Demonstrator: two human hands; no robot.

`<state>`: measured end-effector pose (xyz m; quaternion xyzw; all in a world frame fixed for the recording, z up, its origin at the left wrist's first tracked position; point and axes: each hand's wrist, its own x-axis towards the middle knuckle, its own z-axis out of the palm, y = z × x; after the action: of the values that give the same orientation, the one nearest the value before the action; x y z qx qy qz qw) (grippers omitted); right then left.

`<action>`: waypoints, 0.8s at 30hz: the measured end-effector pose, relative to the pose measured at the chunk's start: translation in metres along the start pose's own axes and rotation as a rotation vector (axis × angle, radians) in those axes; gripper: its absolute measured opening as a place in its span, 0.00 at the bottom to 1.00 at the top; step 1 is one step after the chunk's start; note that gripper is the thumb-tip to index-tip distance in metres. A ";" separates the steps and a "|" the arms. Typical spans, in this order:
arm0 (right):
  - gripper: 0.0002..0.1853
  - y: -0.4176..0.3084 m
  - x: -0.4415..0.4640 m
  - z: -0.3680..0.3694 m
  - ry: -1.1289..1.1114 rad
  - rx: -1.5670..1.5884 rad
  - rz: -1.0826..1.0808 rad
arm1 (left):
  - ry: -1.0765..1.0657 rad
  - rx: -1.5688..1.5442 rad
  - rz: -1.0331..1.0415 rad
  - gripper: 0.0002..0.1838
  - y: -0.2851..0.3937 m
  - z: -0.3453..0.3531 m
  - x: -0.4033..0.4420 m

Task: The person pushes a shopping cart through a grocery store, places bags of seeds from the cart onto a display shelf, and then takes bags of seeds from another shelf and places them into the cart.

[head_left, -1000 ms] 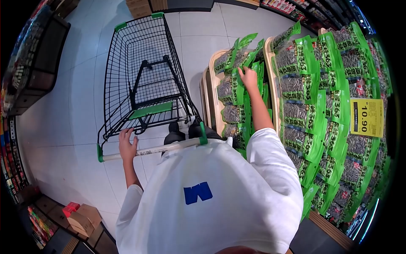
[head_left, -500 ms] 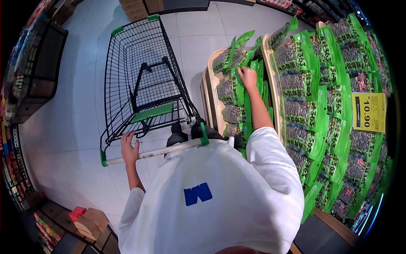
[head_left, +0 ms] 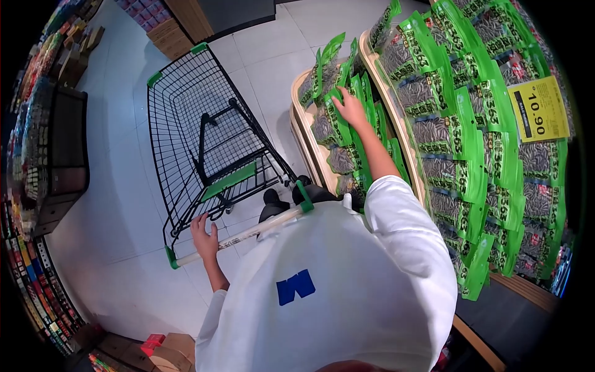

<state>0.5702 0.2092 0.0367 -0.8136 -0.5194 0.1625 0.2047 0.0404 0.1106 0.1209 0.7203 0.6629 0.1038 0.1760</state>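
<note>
My right hand (head_left: 351,108) is over the front bin, its fingers stretched and apart against a green bag of sunflower seeds (head_left: 335,124). More such bags stand upright around it in the wooden-edged bin (head_left: 304,118). My left hand (head_left: 204,237) rests by the white handle (head_left: 248,234) of a shopping cart (head_left: 207,124), with fingers spread and not wrapped round the bar. The black wire cart has green corners and a green seat flap (head_left: 229,181). No goods show inside its basket.
Right of the bin, a tiered stand holds rows of green seed bags (head_left: 437,136) and a yellow price sign (head_left: 539,109). Stocked shelves (head_left: 62,155) line the left. Cardboard boxes (head_left: 170,37) are stacked beyond the cart, and another carton (head_left: 175,353) is at lower left.
My right hand's fingers have gone from a pinch at a bag's top to spread on the bags. My left hand stays by the handle. The view has turned somewhat.
</note>
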 end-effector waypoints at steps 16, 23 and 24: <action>0.09 0.004 -0.145 -0.052 0.376 0.206 0.162 | -0.264 0.046 0.044 0.23 0.005 0.012 0.028; 0.07 -0.016 -0.224 -0.059 0.485 0.112 0.208 | -0.568 -0.025 0.122 0.24 0.015 -0.002 0.068; 0.07 -0.021 -0.239 -0.060 0.481 0.082 0.220 | -0.665 0.004 0.089 0.23 0.015 -0.002 0.072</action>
<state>0.4854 -0.0109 0.1113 -0.8715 -0.3572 0.0066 0.3359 0.0604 0.1808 0.1222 0.7433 0.5373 -0.1306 0.3766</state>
